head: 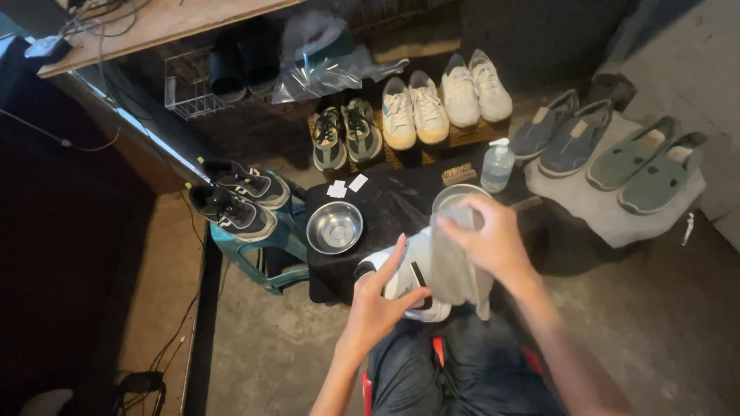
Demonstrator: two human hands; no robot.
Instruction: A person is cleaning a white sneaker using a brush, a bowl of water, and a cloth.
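Now | white sneaker in left hand | grey cloth in right hand

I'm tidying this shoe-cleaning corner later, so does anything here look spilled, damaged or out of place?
Nothing looks spilled or damaged. The shoe pairs sit in rows, the metal bowl stands upright and looks empty, and the pump bottle is upright. Only a few small white paper slips lie loose on the black table. The left hand steadies a white sneaker; the right hand holds a grey cloth.

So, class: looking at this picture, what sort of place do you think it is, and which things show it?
Probably a small shoe-cleaning workspace. Pairs of shoes are lined up on the floor, a brush and pump bottle sit nearby, and the right hand holds a grey cloth over a white sneaker.
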